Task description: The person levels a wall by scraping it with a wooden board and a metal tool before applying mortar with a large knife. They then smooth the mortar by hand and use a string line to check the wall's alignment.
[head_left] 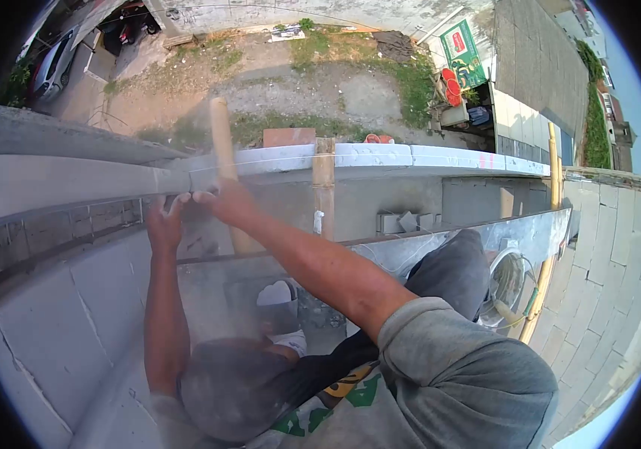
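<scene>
Reaching out over the grey block wall (73, 314), both hands pinching a thin white string line (275, 159) running left-right along the wall top. Right hand (223, 200) pinching it beside the upright bamboo pole (221, 138), left hand (165, 221) just below-left, fingers bunched, slightly further from the string.

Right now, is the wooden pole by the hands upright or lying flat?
Upright: the wooden pole rises past the wall top, behind the right hand.
</scene>
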`<state>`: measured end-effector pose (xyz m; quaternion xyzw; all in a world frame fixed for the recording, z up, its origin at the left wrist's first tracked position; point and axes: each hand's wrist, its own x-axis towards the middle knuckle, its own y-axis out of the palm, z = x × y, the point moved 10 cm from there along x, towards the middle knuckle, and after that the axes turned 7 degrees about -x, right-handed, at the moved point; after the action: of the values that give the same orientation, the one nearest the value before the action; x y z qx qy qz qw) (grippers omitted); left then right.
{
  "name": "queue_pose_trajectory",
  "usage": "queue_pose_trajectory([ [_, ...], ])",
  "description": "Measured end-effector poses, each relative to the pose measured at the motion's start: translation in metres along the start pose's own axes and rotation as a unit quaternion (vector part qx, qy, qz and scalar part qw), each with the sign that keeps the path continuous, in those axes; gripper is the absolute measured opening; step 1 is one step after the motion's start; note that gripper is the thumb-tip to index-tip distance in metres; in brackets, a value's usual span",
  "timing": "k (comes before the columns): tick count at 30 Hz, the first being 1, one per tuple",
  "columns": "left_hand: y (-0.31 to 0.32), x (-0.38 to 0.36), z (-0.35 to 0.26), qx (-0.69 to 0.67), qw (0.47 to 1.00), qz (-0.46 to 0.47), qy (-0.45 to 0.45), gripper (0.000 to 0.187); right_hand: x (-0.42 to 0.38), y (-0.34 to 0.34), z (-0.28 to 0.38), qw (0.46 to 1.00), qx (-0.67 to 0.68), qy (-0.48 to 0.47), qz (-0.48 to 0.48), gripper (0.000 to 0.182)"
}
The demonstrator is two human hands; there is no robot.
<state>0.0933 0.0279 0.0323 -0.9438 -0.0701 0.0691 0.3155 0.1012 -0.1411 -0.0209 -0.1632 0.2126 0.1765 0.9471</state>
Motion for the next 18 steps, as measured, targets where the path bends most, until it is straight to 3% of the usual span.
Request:
queue_pose_trajectory([
  [1,0.01,0.0,0.004,-0.017,1.0,0.009,-0.014,0.051,-0.011,-0.018,0.006,0.996,-0.064,-0.027,-0.054,0.042],
  [3,0.036,0.004,0.024,0.018,1.0,0.002,-0.024,0.055,-0.022,-0.036,-0.003,0.992,-0.099,-0.045,-0.065,0.035],
  [11,0.041,0.014,0.049,0.097,0.995,0.009,0.009,0.048,-0.06,-0.034,-0.049,0.989,-0.151,0.004,-0.005,0.029],
  [14,0.043,0.01,0.045,0.033,0.998,-0.023,0.039,0.048,-0.078,-0.029,-0.084,0.985,-0.169,0.035,-0.003,0.032],
  [18,0.046,0.013,0.052,0.061,0.996,-0.025,0.063,0.049,-0.102,-0.019,-0.125,0.979,-0.191,0.063,0.021,0.035],
])
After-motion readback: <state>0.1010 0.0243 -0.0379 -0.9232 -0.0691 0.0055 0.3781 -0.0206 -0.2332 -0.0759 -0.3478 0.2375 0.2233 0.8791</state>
